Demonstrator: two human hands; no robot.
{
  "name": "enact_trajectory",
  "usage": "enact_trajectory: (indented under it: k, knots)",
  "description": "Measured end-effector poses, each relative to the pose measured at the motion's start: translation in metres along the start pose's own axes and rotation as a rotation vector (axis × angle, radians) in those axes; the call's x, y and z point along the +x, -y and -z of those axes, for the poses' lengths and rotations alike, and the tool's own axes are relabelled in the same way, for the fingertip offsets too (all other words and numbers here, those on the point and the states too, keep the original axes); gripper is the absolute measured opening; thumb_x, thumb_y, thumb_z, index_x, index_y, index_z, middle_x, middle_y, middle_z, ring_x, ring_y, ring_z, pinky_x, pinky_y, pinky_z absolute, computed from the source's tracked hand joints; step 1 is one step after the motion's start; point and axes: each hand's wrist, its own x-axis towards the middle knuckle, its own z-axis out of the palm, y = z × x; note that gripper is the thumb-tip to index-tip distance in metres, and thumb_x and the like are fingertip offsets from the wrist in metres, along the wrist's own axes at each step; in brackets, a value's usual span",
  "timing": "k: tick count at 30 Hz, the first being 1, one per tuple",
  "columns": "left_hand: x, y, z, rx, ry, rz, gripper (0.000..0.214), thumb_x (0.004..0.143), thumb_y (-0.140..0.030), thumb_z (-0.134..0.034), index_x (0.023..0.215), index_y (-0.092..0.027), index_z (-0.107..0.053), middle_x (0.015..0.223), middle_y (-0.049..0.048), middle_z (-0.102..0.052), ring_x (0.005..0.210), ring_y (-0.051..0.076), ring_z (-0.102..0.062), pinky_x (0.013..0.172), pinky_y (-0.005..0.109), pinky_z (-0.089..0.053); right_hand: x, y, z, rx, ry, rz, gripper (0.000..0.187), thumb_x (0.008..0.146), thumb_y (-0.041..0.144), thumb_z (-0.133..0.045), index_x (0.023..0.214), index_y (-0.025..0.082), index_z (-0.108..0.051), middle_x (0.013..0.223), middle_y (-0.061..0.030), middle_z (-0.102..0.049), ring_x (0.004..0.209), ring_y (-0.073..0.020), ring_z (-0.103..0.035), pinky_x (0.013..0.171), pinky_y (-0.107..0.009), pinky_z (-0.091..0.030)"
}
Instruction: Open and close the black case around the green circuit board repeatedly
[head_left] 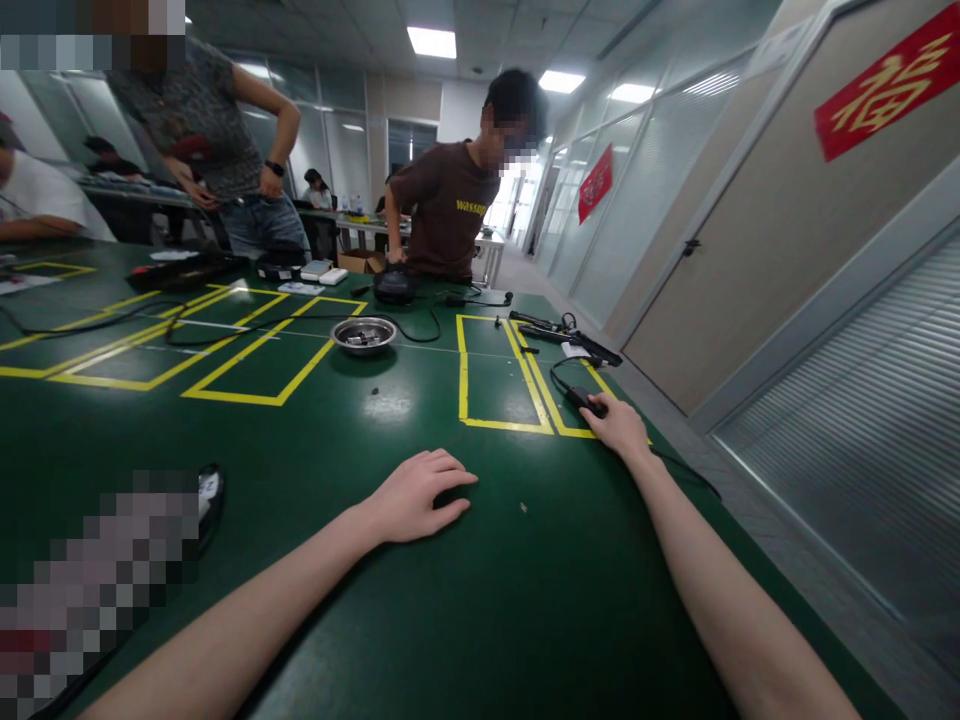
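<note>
My left hand rests on the green tabletop with its fingers apart and nothing in it. At the table's right side, my right hand is closed on a small black corded block, which looks like a power adapter. One cable loops from its far end, and another black cable runs from behind my wrist towards the table edge. Just beyond lie long black tool-like parts; their exact kind is unclear. Yellow tape rectangles mark the surface around the block.
A metal bowl holds small silvery pieces. A long black cable crosses the far left. A blurred, dark-edged object lies near left. Two people stand at the far side, near a black device. The table's right edge borders the walkway.
</note>
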Motion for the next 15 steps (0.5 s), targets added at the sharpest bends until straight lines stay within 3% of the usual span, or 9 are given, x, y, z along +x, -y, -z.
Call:
enact_trajectory:
  k: [7, 15]
  knots:
    - [0.0, 0.004, -0.002, 0.013, -0.013, -0.011, 0.03, 0.095, -0.028, -0.061, 0.124, -0.021, -0.067, 0.118, 0.0074, -0.071, 0.11, 0.024, -0.063, 0.096, 0.04, -0.051, 0.01, -0.008, 0.004, 0.012, 0.045, 0.013, 0.034, 0.079, 0.035, -0.071, 0.111, 0.022, -0.077, 0.112, -0.0103, -0.071, 0.092, -0.0249, -0.069, 0.075, -0.031, -0.05]
    - [0.0, 0.005, 0.0, 0.012, -0.022, -0.005, 0.03, 0.095, -0.029, -0.06, 0.124, -0.022, -0.067, 0.117, 0.0067, -0.071, 0.11, 0.023, -0.064, 0.095, 0.04, -0.051, 0.016, -0.015, 0.0, 0.06, -0.005, -0.076, 0.035, 0.088, 0.037, -0.059, 0.114, 0.02, -0.076, 0.102, -0.01, -0.077, 0.093, -0.0265, -0.07, 0.08, -0.033, -0.052]
